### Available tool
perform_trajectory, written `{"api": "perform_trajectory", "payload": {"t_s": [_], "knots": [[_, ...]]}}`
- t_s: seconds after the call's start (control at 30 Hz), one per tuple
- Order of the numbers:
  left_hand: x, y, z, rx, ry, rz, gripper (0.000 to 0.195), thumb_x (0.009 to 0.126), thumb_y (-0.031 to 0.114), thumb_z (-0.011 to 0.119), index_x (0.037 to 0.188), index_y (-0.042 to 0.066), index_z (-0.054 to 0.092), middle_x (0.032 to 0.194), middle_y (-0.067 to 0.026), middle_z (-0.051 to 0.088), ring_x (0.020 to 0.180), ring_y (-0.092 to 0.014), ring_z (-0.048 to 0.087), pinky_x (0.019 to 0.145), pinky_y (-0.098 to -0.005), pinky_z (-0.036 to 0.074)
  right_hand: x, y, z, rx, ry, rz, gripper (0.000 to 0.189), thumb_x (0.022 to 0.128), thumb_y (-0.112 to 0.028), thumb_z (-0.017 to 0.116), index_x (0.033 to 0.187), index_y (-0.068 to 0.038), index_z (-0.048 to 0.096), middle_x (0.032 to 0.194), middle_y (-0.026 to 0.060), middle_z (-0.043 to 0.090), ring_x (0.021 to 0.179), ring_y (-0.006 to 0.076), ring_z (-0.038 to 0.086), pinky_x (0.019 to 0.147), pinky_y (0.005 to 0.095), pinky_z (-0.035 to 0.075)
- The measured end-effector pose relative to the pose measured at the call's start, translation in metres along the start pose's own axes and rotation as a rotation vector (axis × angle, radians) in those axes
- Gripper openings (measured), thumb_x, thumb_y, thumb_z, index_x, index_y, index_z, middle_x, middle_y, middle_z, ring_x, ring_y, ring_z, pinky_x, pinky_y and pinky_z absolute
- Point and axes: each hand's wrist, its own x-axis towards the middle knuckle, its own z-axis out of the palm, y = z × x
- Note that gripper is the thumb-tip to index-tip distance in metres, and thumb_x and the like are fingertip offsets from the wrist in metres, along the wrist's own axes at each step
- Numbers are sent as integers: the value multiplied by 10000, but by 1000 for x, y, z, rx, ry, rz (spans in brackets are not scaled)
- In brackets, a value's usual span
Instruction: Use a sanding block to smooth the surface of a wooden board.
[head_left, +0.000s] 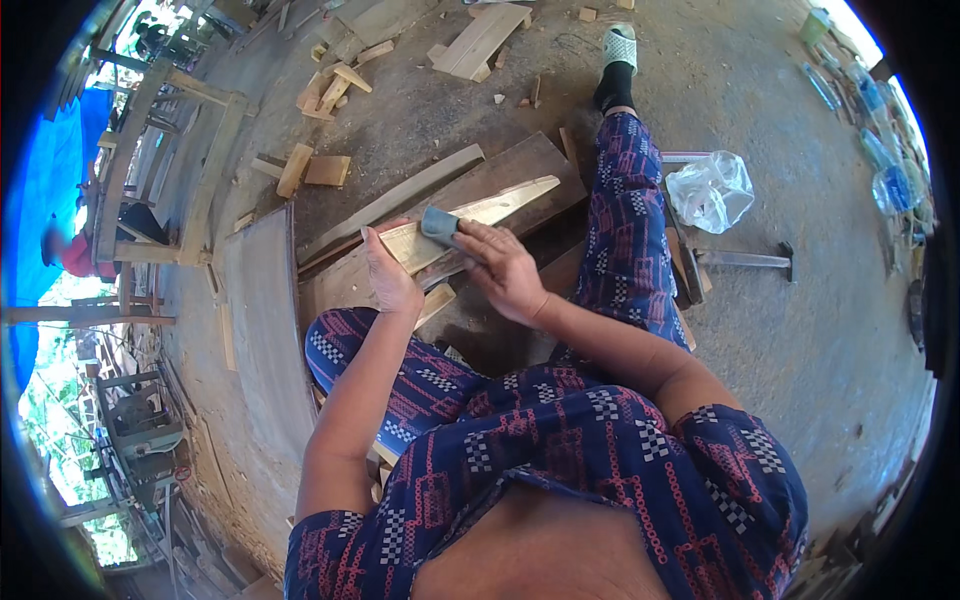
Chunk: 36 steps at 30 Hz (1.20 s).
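My left hand (394, 274) grips the wide near end of a pale tapered wooden piece (502, 202), thumb up along its end. The piece narrows towards its far tip and lies tilted above a dark wooden board (536, 169). In my right hand (506, 274) is a blue-grey curled pad (440, 225), which looks like folded sandpaper. It rests on the upper face of the piece, close to my left hand. My right fingers cover part of the pad, and its underside is hidden.
A hammer (742, 259) and a clear plastic bag (710, 191) lie on the floor at right. Wood offcuts (328, 170) are scattered ahead. A wide panel (270, 322) lies at left, near a wooden frame (214, 180). Another person (75, 251) is at far left.
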Motion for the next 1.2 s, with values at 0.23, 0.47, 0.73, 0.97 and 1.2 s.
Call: {"api": "perform_trajectory", "payload": {"t_s": [0.23, 0.47, 0.73, 0.97, 1.2], "knots": [[-9, 5, 14, -29, -5, -132, 510, 951, 523, 296, 1011, 82, 546, 915, -79, 608, 770, -223, 620, 474, -327, 435, 12, 134, -24, -129, 135, 873, 300, 891, -297, 488, 1093, -114, 613, 961, 164, 648, 909, 335, 618, 764, 405, 464], [-10, 11, 13, -64, 17, -132, 501, 951, 517, 302, 1019, 86, 548, 914, -78, 603, 764, -226, 618, 483, -328, 442, 2, 52, 10, -83, 133, 439, 363, 836, -186, 555, 1179, -70, 581, 1235, 170, 546, 1128, 342, 522, 959, 385, 418], [-4, 8, 11, -72, 43, -149, 504, 954, 507, 303, 1000, 75, 559, 913, -84, 613, 764, -224, 626, 482, -326, 449, 14, 53, 2, 27, 82, 174, 345, 812, -122, 614, 1151, -59, 605, 1208, 172, 572, 1092, 346, 552, 932, 391, 436], [-6, 6, 8, -48, -2, -90, 515, 953, 515, 302, 1000, 66, 550, 899, -79, 609, 731, -207, 626, 468, -309, 453, 19, 183, -17, -279, 133, 723, 342, 860, -337, 511, 1133, -164, 623, 941, 189, 647, 937, 369, 608, 792, 441, 469], [-8, 7, 9, -10, -79, -89, 494, 951, 504, 311, 1016, 70, 537, 893, -76, 597, 738, -191, 622, 464, -293, 451, 20, 156, -16, -215, 89, 865, 323, 870, -320, 508, 1086, -112, 629, 958, 198, 641, 932, 378, 607, 782, 444, 473]]}}
